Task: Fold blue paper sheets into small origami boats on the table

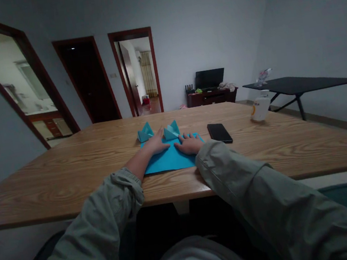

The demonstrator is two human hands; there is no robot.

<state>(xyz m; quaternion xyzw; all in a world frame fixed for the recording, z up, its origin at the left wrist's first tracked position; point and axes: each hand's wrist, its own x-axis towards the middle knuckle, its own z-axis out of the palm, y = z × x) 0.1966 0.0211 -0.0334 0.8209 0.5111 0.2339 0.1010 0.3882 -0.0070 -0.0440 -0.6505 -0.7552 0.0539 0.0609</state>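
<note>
The wood-grain table (94,160) gives a broad, flat support to the blue paper sheet (171,160), which lies near its front edge. The left hand (157,143) and right hand (191,144) rest palm-down on the sheet, fingers extended, gripping nothing, seemingly to keep it flat. A black smartphone (219,133) lies apart, to the right. The left paper boat (145,133) and right paper boat (171,130) stand by the sheet's far edge, probably to leave its middle free.

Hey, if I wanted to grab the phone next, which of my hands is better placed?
Probably your right hand: it rests on the blue paper, with the phone just to its right. Your left hand is on the paper too, but farther away.
</note>
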